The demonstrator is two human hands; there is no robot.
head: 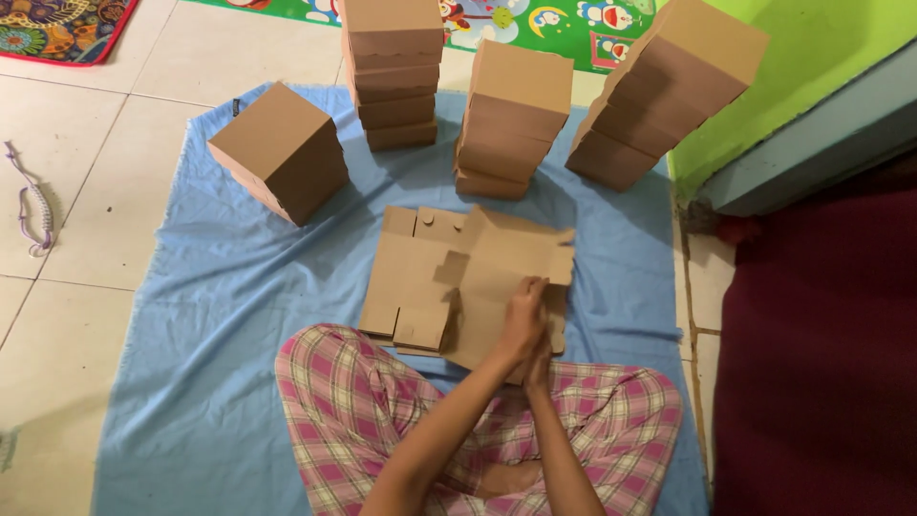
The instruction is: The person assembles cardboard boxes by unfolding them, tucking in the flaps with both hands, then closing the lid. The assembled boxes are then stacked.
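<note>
Brown cardboard blank (449, 277), partly folded, lies on the blue cloth (220, 315) just before the crossed legs in pink plaid. Both hands meet on its right flap: left hand (521, 320) and right hand (540, 358) pressed close together, gripping the edge. Four stacks of finished boxes (511, 115) stand behind.

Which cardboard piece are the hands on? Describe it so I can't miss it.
Find the blue cloth on the tiled floor. Nearest the crossed legs lies a flat cardboard box blank, both hands pressing its right side. Unlike the folded box stacks behind, it is unfolded.
</note>
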